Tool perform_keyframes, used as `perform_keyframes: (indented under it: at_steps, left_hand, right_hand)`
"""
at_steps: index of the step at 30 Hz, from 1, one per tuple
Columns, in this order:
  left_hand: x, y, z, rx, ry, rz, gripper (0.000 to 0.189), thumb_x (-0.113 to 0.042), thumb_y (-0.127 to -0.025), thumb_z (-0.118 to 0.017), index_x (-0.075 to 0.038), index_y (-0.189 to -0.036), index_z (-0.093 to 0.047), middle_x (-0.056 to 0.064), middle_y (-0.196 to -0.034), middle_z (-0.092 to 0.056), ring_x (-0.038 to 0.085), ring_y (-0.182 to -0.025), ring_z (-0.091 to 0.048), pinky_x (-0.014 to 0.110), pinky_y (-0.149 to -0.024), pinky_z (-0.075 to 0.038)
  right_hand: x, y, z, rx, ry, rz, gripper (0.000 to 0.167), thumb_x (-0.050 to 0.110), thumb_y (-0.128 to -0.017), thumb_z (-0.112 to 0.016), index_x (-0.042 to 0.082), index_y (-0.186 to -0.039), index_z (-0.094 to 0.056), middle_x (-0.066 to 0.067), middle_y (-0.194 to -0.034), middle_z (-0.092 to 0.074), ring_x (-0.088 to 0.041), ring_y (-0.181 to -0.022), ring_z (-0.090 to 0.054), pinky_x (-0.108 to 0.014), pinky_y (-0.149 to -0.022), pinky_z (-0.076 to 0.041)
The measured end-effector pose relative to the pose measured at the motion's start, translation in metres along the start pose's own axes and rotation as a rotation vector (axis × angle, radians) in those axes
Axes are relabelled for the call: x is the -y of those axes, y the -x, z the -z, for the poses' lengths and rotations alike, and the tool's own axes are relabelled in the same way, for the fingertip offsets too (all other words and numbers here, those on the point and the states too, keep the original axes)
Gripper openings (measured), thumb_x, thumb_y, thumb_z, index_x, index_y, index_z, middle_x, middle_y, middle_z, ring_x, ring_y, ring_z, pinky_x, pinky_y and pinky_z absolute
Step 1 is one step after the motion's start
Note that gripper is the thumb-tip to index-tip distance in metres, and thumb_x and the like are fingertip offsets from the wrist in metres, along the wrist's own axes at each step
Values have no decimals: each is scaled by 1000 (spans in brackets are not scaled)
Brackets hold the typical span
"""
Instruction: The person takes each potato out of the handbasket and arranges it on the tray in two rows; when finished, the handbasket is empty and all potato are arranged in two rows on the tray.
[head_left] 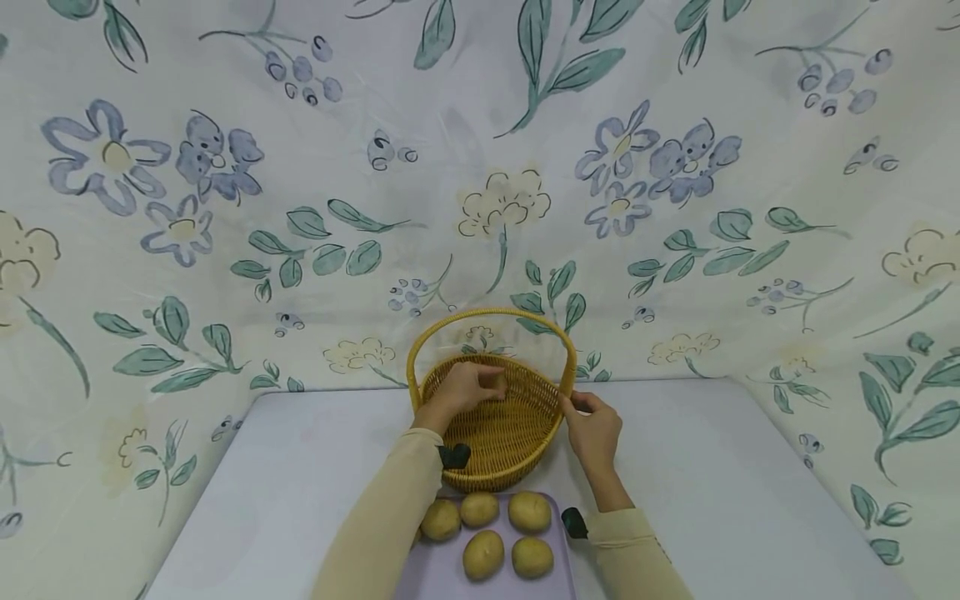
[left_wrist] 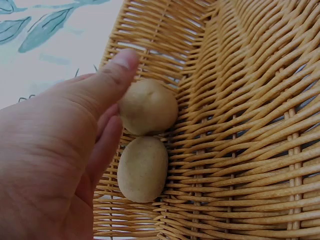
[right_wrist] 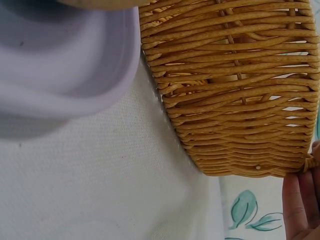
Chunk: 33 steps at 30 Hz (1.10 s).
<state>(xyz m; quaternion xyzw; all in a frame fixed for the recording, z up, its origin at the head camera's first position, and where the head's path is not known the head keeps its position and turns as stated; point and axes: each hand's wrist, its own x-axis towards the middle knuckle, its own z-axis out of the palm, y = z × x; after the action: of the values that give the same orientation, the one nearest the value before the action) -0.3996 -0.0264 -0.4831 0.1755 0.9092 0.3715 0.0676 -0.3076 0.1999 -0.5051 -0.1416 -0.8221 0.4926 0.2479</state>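
Note:
A wicker basket (head_left: 517, 425) with a tall handle leans with its mouth toward me. My left hand (head_left: 467, 387) reaches inside it, thumb and fingers bent beside a potato (left_wrist: 149, 107); I cannot tell whether they hold it. Against that one lies a second potato (left_wrist: 143, 170), apart from the thumb, along the woven wall. At the right end of the basket, my right hand (head_left: 595, 429) grips the rim by the handle's base; its fingers (right_wrist: 295, 205) show at the basket's edge in the right wrist view.
A lilac tray (head_left: 450, 575) stands just in front of the basket, with several potatoes on it, one of them near its right corner (head_left: 529, 512). White table (head_left: 300, 483) surface extends to both sides. Behind hangs a flower-patterned cloth (head_left: 420, 275).

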Motion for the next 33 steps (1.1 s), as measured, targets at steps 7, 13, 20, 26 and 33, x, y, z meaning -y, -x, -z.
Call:
perform_keyframes:
  at_steps: [7,13,20,26,33]
  left_hand:
    - [0,3,1,-49,169,-5,32,-36,-86,-83,-27,-116,-79,-4,-115,-77,21,-111,-71,40,-93,-61]
    - [-1,3,1,-54,161,-30,32,-34,-84,-84,-27,-115,-79,-5,-112,-78,18,-108,-73,39,-92,-61]
    - [1,3,-1,-20,132,-54,35,-35,-85,-83,-25,-119,-78,-4,-113,-78,18,-109,-72,38,-93,-61]
    - [4,0,-3,17,121,-32,38,-36,-86,-82,-25,-121,-77,-3,-117,-77,20,-112,-71,40,-96,-59]
    - [10,-1,-6,61,107,-27,41,-37,-89,-80,-24,-128,-74,-3,-123,-75,20,-116,-69,39,-97,-59]
  right_hand:
    - [1,2,1,2,-5,1,21,23,-90,-79,5,-100,-80,-15,-97,-79,-31,-94,-75,-39,-80,-57]
    - [1,0,0,-1,5,4,20,22,-90,-79,4,-99,-80,-15,-97,-79,-32,-95,-75,-45,-83,-59]
    - [1,0,0,-10,-2,6,19,21,-89,-80,4,-97,-80,-15,-95,-80,-31,-92,-75,-43,-80,-58]
    - [1,0,1,6,5,-4,19,22,-90,-79,5,-99,-80,-14,-97,-79,-30,-93,-75,-40,-78,-58]
    - [3,2,1,-8,-8,-1,20,23,-89,-80,5,-98,-81,-14,-96,-80,-30,-93,-75,-34,-74,-57]
